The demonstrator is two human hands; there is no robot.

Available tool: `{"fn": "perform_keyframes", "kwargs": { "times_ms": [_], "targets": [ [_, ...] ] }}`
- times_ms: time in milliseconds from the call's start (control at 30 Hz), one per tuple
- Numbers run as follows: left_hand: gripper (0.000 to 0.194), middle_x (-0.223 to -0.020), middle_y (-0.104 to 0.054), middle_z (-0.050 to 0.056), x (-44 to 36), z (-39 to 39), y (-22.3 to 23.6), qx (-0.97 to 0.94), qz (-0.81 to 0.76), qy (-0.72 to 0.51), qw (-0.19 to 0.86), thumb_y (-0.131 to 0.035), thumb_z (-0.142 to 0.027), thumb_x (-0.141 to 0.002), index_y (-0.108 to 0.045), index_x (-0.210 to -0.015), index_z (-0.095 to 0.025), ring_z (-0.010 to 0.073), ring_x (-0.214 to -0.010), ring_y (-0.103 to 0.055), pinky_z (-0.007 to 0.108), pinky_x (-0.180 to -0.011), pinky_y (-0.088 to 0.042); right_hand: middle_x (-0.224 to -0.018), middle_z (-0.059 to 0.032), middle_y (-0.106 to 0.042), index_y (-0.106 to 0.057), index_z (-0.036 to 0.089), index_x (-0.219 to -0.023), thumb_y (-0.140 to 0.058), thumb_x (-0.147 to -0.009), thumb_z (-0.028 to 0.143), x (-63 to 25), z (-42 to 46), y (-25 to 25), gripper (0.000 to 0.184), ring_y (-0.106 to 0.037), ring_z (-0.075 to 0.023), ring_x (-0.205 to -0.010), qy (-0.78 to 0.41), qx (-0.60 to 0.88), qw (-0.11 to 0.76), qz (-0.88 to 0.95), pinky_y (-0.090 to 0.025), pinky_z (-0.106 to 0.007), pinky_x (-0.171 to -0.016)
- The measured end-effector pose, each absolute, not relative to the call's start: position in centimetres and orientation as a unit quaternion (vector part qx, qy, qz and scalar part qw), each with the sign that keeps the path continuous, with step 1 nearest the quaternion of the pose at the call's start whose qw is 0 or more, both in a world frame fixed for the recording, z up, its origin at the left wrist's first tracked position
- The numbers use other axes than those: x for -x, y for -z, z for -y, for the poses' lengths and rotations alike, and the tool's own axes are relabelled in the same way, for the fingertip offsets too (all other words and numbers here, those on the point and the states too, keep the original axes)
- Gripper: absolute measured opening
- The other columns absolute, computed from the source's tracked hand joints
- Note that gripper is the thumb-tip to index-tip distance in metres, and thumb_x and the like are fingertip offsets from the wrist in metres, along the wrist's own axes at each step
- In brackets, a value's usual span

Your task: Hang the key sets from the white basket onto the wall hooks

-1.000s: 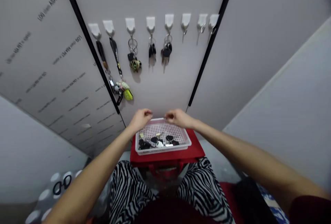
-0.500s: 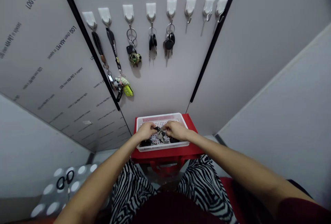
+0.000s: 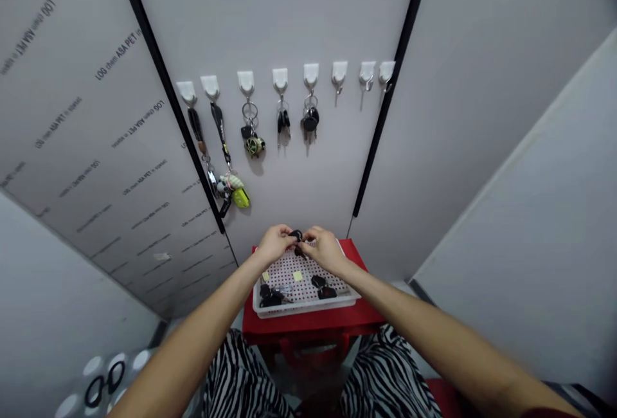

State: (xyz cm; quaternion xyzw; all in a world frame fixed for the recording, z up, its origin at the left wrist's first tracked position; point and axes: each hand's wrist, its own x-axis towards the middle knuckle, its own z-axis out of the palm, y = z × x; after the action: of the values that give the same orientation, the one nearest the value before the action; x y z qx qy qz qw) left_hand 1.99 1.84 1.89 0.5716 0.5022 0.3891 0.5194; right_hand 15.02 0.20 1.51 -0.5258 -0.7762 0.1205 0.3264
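Over the far end of a white perforated basket [image 3: 305, 307], my left hand [image 3: 273, 244] and my right hand [image 3: 324, 248] meet, both pinched on a black key set [image 3: 297, 237] held up between them. Several more black keys [image 3: 270, 294] lie in the basket, along with small yellow tags. The basket rests on a red stool [image 3: 308, 323] between my knees. On the wall above runs a row of white hooks [image 3: 281, 79]; the left five carry key sets [image 3: 309, 120], and the right three hooks [image 3: 365, 73] hang bare.
A black vertical strip [image 3: 164, 77] runs down the wall left of the hooks and another black strip [image 3: 390, 77] on the right. Printed film covers the left panel [image 3: 72, 148]. My zebra-patterned trousers [image 3: 245, 379] fill the bottom. A dotted item [image 3: 101, 379] lies at lower left.
Both hands dipped into the basket half a second ago, then rose together holding a black key set. The view tilted down, so the hooks appear lower.
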Motion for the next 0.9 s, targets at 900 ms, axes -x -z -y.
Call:
{"fn": "perform_keyframes", "kwargs": {
  "times_ms": [900],
  "targets": [
    [0.033,-0.091,-0.053,0.010,-9.5,-6.2,-23.7,-0.750,-0.493,-0.438,0.049,-0.044,-0.018,-0.061,-0.049,-0.093,-0.015,0.0195,-0.081,-0.048,0.029,-0.070,-0.035,-0.049,0.0007,-0.049,-0.050,0.014,-0.055,-0.047,-0.059,0.020,-19.9,-9.3,-25.1,0.008,-0.044,-0.0058,-0.042,-0.168,0.512,0.630,0.560,-0.039,-0.018,-0.043]
  ]
}}
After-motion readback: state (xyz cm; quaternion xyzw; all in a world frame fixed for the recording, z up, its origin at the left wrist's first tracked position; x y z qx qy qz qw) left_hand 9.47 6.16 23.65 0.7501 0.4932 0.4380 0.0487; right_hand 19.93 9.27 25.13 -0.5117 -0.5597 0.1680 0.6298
